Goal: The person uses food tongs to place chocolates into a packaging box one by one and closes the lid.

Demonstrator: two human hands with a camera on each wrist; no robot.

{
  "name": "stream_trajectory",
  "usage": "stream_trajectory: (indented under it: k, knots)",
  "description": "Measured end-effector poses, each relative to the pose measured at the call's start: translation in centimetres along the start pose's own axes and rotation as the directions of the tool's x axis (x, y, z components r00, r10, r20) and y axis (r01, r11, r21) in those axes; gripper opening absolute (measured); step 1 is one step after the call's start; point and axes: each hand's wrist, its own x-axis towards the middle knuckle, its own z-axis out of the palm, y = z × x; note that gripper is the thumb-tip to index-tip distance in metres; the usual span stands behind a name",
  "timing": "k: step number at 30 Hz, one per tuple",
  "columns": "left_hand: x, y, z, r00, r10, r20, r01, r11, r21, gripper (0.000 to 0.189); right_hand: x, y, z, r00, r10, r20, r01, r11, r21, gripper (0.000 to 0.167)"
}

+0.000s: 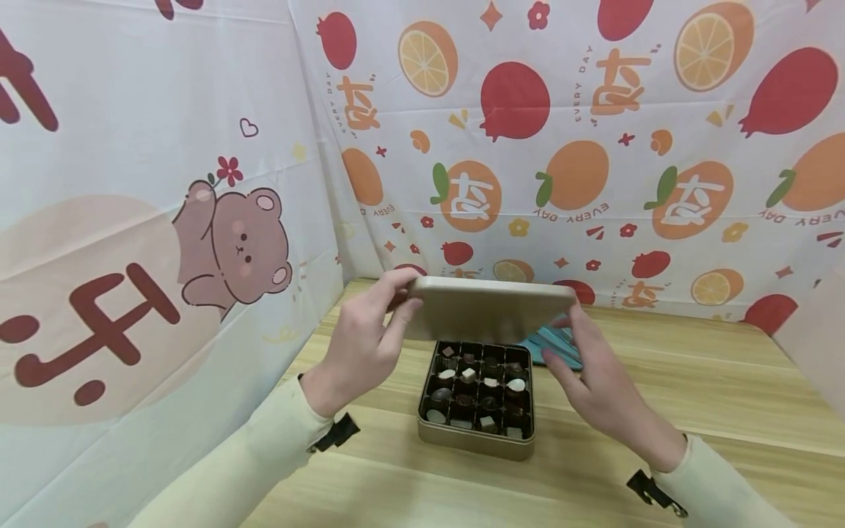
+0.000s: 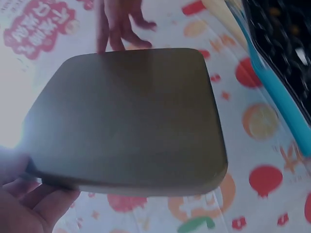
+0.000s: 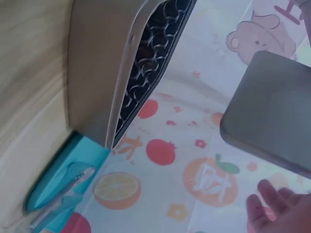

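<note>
A gold rectangular tin lid (image 1: 491, 312) is raised and tilted above a matching tin (image 1: 475, 442). My left hand (image 1: 363, 341) pinches the lid at its left edge, thumb on the near side; its fingers (image 2: 48, 204) also show there in the left wrist view. My right hand (image 1: 594, 359) is at the lid's right edge with relaxed, parted fingers. In the right wrist view a gap separates this hand (image 3: 282, 208) from the lid (image 3: 272, 107). Below, the tin stands uncovered on the table, its black divided insert (image 3: 150, 63) holding dark and white chocolates (image 1: 469, 375).
A turquoise tray (image 1: 538, 352) lies on the wooden table (image 1: 667, 381) behind and right of the tin, with a long thin utensil (image 3: 63, 194) on it. Printed cloth (image 1: 515, 176) hangs along the back, and another cloth with a bear (image 1: 244, 249) closes off the left.
</note>
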Motion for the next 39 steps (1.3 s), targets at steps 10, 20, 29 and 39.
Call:
stream_trajectory:
  k: [10,20,29,39]
  knots:
    - [0.0,1.3,0.5,0.965,-0.230,0.124,0.254,0.938,-0.236,0.026,-1.4,-1.4,-0.7,0.981,-0.114,-0.157,0.133,0.985,0.114,0.052]
    - [-0.5,-2.0,3.2,0.878,-0.361,0.313,0.419,0.897,-0.141,0.037,-3.2,-1.9,-0.1,0.983,0.183,0.019,-0.179,0.929,0.324,0.084]
    - [-2.3,-5.8,6.7,0.684,-0.532,0.499,0.617,0.787,-0.006,0.036,-4.0,0.3,1.7,0.905,0.367,0.217,-0.425,0.812,0.400,0.078]
    - [-3.4,-8.9,8.9,0.597,-0.576,0.559,0.649,0.756,0.085,0.029,-3.8,2.0,3.9,0.804,0.497,0.325,-0.594,0.696,0.405,0.084]
